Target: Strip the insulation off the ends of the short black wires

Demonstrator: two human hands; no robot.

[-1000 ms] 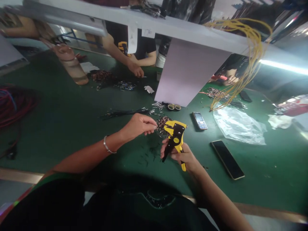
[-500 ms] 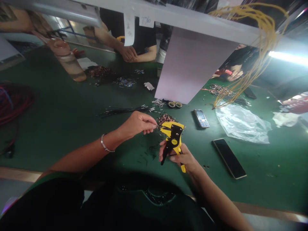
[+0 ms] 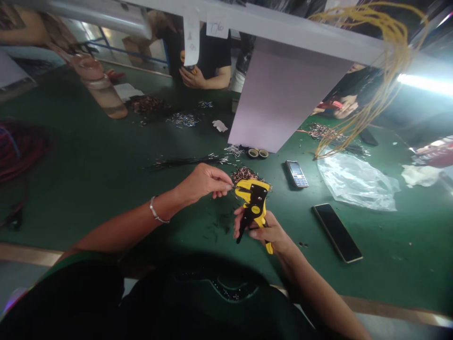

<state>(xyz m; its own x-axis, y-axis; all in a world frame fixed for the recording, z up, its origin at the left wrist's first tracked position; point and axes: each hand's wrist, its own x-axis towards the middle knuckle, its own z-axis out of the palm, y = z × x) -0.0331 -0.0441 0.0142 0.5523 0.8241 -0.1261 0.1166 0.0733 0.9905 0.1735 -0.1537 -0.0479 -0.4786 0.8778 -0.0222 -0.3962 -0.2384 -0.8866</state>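
My right hand (image 3: 264, 230) is wrapped round the handles of a yellow and black wire stripper (image 3: 255, 203), its jaws pointing left. Close to those jaws, my left hand (image 3: 211, 182) pinches the end of a short dark wire (image 3: 233, 187), which is mostly hidden by the fingertips. Just behind the tool lies a heap of short wire pieces (image 3: 246, 174) with copper-coloured ends. A bundle of black wires (image 3: 187, 161) stretches to the left beyond my left hand. Dark scraps (image 3: 215, 224) are scattered on the green table (image 3: 141, 141) below it.
Rolls of tape (image 3: 257, 153) sit at the foot of a pale upright panel (image 3: 283, 94). To the right are a keypad phone (image 3: 296, 174), a smartphone (image 3: 337, 233) and a clear plastic bag (image 3: 357, 182). Yellow wires (image 3: 392, 52) hang from the shelf. Across the table, a co-worker's hand (image 3: 194, 77) holds a tool.
My left hand has shifted slightly right, closer to the wire stripper's jaws. Opposite, the co-worker's hands have parted, and one is raised. My right hand has hardly moved.
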